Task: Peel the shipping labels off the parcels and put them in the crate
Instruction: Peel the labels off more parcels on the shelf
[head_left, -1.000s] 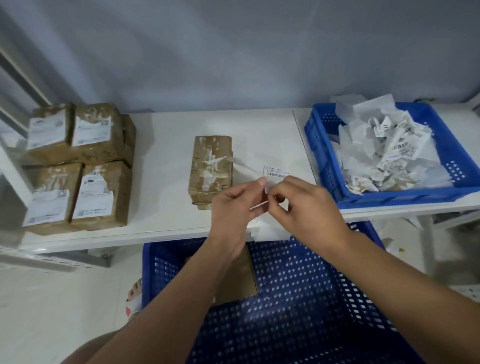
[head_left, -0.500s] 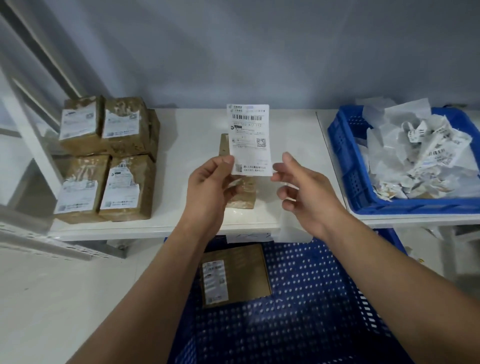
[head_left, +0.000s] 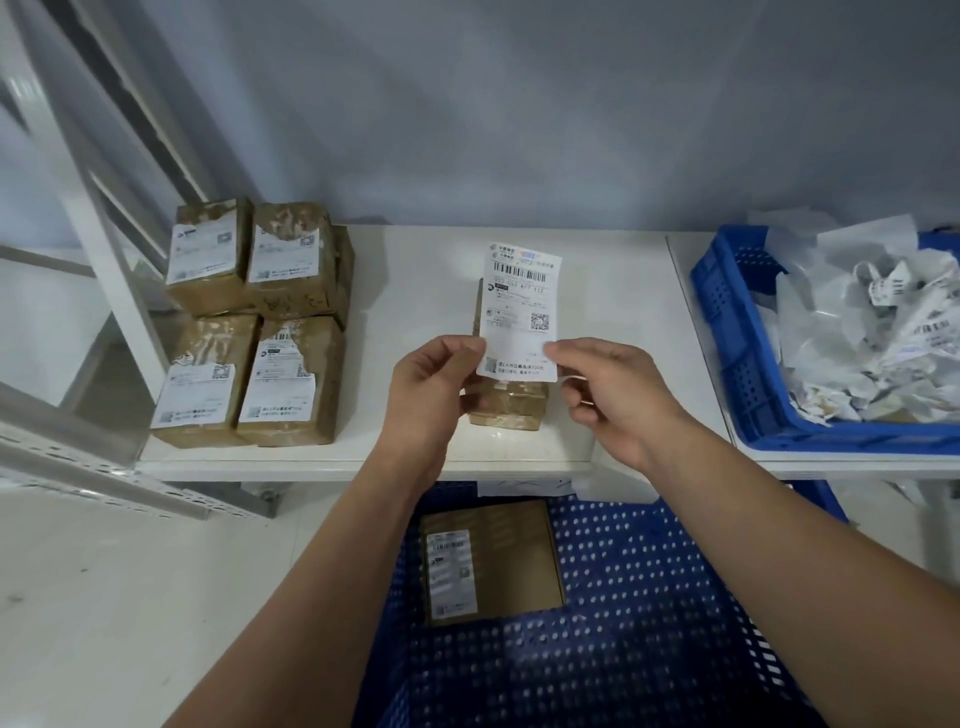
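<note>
A single wide-angle view from the person's head faces forward and down, close over the white counter (head_left: 426, 291); the grey wall (head_left: 467, 104) fills its top, the pale floor (head_left: 104, 597) its lower left corner.

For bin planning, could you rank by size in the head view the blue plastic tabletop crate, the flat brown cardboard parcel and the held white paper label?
Blue plastic tabletop crate
Flat brown cardboard parcel
White paper label, nearer the camera, so unsure
</note>
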